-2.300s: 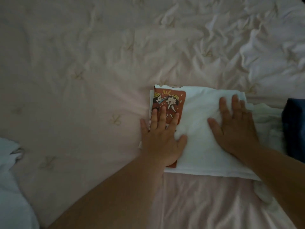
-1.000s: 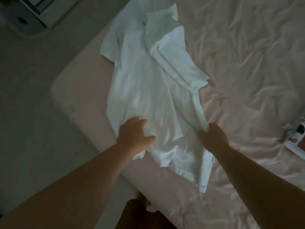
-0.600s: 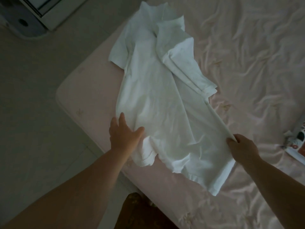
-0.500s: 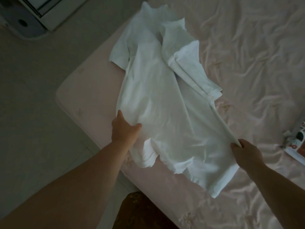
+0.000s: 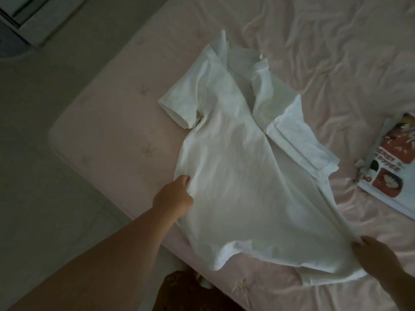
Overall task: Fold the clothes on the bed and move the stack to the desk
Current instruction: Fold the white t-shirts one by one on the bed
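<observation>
Compared with the frame half a second earlier, the white T-shirt (image 5: pixel 242 176) lies farther in from the bed's corner and is spread flatter, and both hands have drawn its hem nearer the person.

One white T-shirt lies on the pink bed (image 5: pixel 107 131), close to the corner and the near mattress edge. Its long axis runs diagonally: collar toward the upper middle of the view, hem toward the lower right. The sleeve on the left lies spread flat; the sleeve on the right is folded over in layers. The hem corner at lower right is lifted slightly off the sheet.

Left hand (image 5: pixel 173 198): fingers curled, grasping the shirt's left side edge. Right hand (image 5: pixel 377 257): fingers pinching the hem corner at lower right.

Open sheet extends to the left of the shirt up to the mattress edge, and to the upper right, where it is wrinkled. One folded printed T-shirt (image 5: pixel 390 167) lies at the right edge, near but apart. Pale floor (image 5: pixel 45 176) borders the bed on the left.
</observation>
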